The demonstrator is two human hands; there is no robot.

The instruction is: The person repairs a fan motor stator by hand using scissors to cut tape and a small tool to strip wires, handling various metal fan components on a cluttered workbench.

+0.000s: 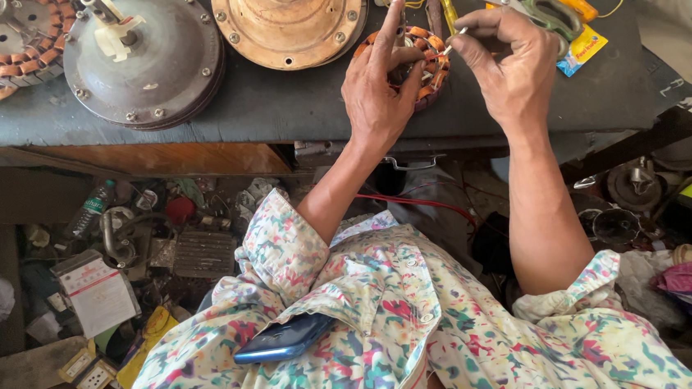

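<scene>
You're at the dark grey worn workbench (290, 108), with the dull grey round metal motor cover (146, 58) and the tan round metal housing (291, 18) lying well clear of your hands. The round copper-wound stator with orange insulation (432, 58) sits on the bench top, gripped by your left hand (375, 93), forefinger raised. Your right hand (512, 62) pinches a thin pale wire end (457, 39) just above the windings. Pull too hard and that fine wire could snap. The grey-handled scissors (545, 10) lie touching your right knuckles; they could get knocked.
</scene>
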